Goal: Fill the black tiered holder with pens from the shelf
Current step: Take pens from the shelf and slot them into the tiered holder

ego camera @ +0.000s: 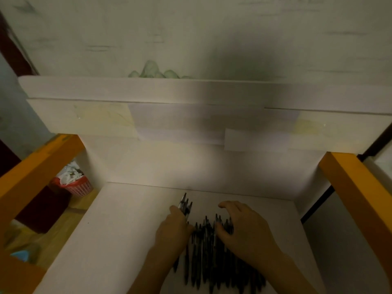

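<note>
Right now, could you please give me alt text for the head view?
Two hands gather black pens piled on a white shelf: the left hand grips a small bunch, the right hand curls over the pile. A red basket sits lower left.
</note>
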Tool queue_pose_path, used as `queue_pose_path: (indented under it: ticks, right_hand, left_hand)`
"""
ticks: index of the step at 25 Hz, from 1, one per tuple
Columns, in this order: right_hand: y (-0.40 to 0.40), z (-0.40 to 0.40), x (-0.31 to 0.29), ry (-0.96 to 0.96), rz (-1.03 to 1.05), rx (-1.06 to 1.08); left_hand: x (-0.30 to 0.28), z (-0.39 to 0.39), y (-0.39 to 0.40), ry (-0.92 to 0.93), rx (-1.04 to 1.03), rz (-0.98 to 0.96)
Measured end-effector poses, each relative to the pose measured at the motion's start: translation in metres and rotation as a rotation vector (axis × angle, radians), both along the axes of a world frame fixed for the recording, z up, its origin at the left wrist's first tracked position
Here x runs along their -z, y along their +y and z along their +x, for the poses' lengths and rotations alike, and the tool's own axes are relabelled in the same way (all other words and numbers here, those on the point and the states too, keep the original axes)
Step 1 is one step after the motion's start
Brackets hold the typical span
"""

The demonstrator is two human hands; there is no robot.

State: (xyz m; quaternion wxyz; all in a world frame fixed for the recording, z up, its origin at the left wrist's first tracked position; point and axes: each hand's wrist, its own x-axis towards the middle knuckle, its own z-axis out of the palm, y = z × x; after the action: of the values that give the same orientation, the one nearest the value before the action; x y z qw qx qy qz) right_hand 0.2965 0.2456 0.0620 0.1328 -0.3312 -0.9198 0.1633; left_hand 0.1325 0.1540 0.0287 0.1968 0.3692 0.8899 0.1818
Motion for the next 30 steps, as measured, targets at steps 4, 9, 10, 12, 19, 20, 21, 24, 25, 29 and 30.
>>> queue_pose_path:
  ticks: [4,9,10,12,19,20,21,24,25,29,30]
  right_hand:
    - [-0.002,-0.003,-0.021,0.037,0.069,0.013]
    - [-0.010,0.000,-0.061,0.189,0.142,0.081]
    - [-0.012,0.003,-0.070,0.223,0.161,0.106]
    - [-0.017,0.011,-0.087,0.274,0.196,0.158]
    - [-0.034,0.072,-0.137,0.381,0.319,0.327]
    - [-0.037,0.086,-0.142,0.382,0.338,0.359]
    - [-0.041,0.102,-0.145,0.386,0.354,0.388]
    - [-0.048,0.149,-0.155,0.409,0.385,0.461]
    - [-0.051,0.169,-0.158,0.419,0.386,0.490]
    - [-0.065,0.263,-0.166,0.434,0.433,0.610]
    - [-0.070,0.291,-0.166,0.432,0.435,0.635]
  left_hand:
    - [-0.024,-0.011,0.005,0.014,0.027,0.065]
    - [-0.061,-0.018,0.007,-0.114,0.093,0.301]
    - [-0.068,-0.017,0.007,-0.151,0.123,0.336]
    - [-0.083,-0.013,0.006,-0.232,0.195,0.373]
    - [-0.147,0.038,0.012,-0.410,0.369,0.520]
    - [-0.156,0.051,0.014,-0.423,0.389,0.543]
    - [-0.164,0.065,0.016,-0.434,0.415,0.567]
    - [-0.184,0.109,0.020,-0.429,0.513,0.593]
    - [-0.191,0.127,0.023,-0.427,0.543,0.590]
    - [-0.213,0.214,0.031,-0.463,0.634,0.581]
    - [-0.217,0.241,0.033,-0.467,0.681,0.603]
